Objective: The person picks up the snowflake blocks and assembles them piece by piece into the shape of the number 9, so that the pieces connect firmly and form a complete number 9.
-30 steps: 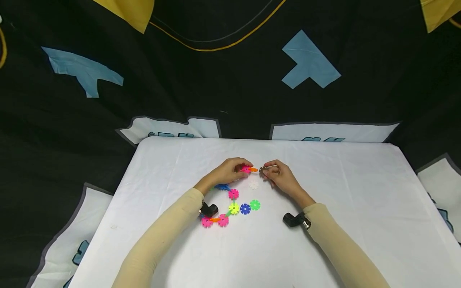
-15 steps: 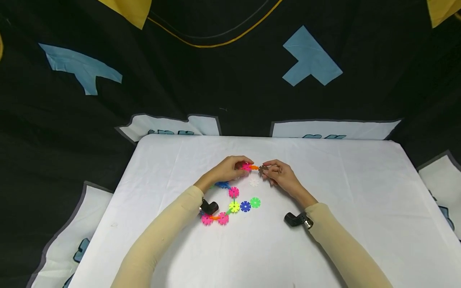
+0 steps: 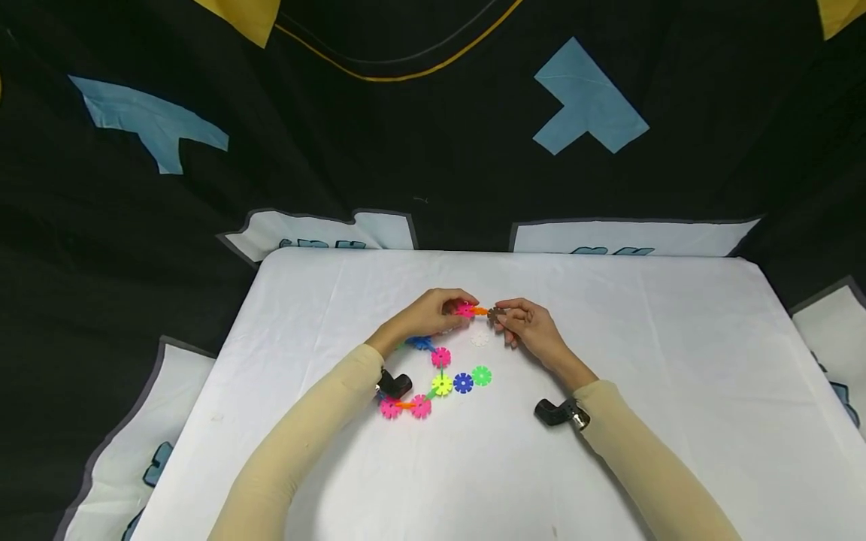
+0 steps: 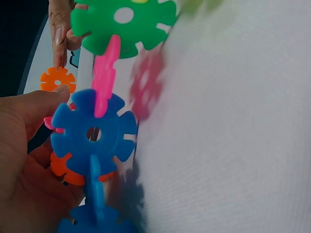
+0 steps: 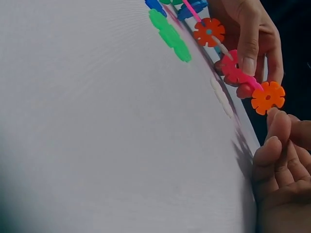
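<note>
My left hand (image 3: 425,314) pinches a pink notched interlocking disc (image 3: 464,309) in a raised chain of such discs. At the chain's end, an orange disc (image 5: 262,103) points toward my right hand (image 3: 534,330). Between its thumb and fingertips, my right hand pinches a grey-brown disc (image 3: 495,315), which meets the orange disc's edge in the head view. The fingers mostly hide this disc in the right wrist view. Nearer the left wrist camera, the chain continues with a blue disc (image 4: 73,128), a pink disc (image 4: 103,82) seen edge-on and a green disc (image 4: 97,26).
On the white-covered table (image 3: 609,466) lie a white disc (image 3: 479,339), a green disc (image 3: 482,376) and a blue disc (image 3: 463,383). Yellow (image 3: 442,385) and pink discs (image 3: 421,406) form the nearer part of the chain. A dark curtain (image 3: 433,165) hangs behind.
The grey-brown disc and the orange disc, apart one second ago, have come together at their edges. Both hands keep their grips. The whole head view has shifted slightly.
</note>
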The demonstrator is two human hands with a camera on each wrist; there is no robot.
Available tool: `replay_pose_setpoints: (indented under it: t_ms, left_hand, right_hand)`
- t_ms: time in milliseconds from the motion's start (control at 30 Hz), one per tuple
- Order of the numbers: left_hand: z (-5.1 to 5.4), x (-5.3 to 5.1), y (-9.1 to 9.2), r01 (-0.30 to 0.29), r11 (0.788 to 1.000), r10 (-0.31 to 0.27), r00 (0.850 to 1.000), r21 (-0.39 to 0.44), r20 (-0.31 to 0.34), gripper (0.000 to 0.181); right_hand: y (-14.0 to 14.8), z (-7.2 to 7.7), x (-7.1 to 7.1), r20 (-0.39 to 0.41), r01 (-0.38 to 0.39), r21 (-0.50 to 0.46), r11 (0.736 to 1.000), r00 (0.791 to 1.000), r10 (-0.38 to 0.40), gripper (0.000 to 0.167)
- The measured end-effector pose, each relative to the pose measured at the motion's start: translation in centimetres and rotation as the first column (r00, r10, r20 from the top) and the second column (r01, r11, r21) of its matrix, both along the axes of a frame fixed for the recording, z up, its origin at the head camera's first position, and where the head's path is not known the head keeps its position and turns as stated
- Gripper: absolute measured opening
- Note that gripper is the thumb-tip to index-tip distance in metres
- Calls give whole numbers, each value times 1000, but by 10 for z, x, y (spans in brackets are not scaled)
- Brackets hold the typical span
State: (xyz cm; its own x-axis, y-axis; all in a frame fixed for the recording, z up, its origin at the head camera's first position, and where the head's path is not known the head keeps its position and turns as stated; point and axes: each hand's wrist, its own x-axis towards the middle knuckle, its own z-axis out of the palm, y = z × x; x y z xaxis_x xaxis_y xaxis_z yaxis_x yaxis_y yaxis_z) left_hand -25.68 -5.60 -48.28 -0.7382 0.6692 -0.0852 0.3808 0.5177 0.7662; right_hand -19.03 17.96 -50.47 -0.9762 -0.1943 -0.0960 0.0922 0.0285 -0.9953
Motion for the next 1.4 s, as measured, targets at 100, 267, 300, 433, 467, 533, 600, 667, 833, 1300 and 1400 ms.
replay_pose_setpoints:
  t_ms: [100,267,300,433,467,533,600,667,833,1300,1400]
  left_hand:
    - [1,0,0,-7,1000,7,1000,-2,10,40]
    - [0,0,0,-17,1000,17,1000,-15,23,46]
    - [0,-1,0,-17,1000,18,1000,-21,23,45]
    - [0,-1,0,-23,999,25,999,-42,30,44]
    - [0,-1,0,-23,999,24,999,-44,33,44]
    - [1,-1,-1,-21,999,23,999,-45,42,44]
    - [1,-1,-2,-18,999,20,998,-36,58,41]
    - [1,-1,-3,-22,1000,24,996,-15,84,37]
    - [-2,-4,-3,-34,998,28,992,48,123,31]
    - [-9,-1,7,-86,985,76,994,147,73,11]
    - [-9,0,7,-100,984,89,993,145,82,10]
  right_hand:
    - [3,-8,-2,-10,8,-7,1000,1000,-8,36]
    - [2,-8,-1,-31,-1,39,999,1000,2,34]
    - [1,-8,-1,-34,-3,51,999,999,5,34]
    - [-2,-10,-1,-42,-6,65,998,999,9,33]
    - [-2,-11,-1,-48,-6,61,998,999,9,34]
    - [-3,-12,0,-53,-2,47,999,999,5,34]
    - [-4,-12,0,-55,-1,39,999,998,3,34]
    - [-5,-11,1,-55,1,40,999,998,1,34]
    - [-7,-11,3,-54,9,30,1000,999,-7,33]
    - [-18,-14,6,-91,30,-67,997,995,-36,29]
    - [-21,-14,6,-72,44,-96,994,996,-51,28]
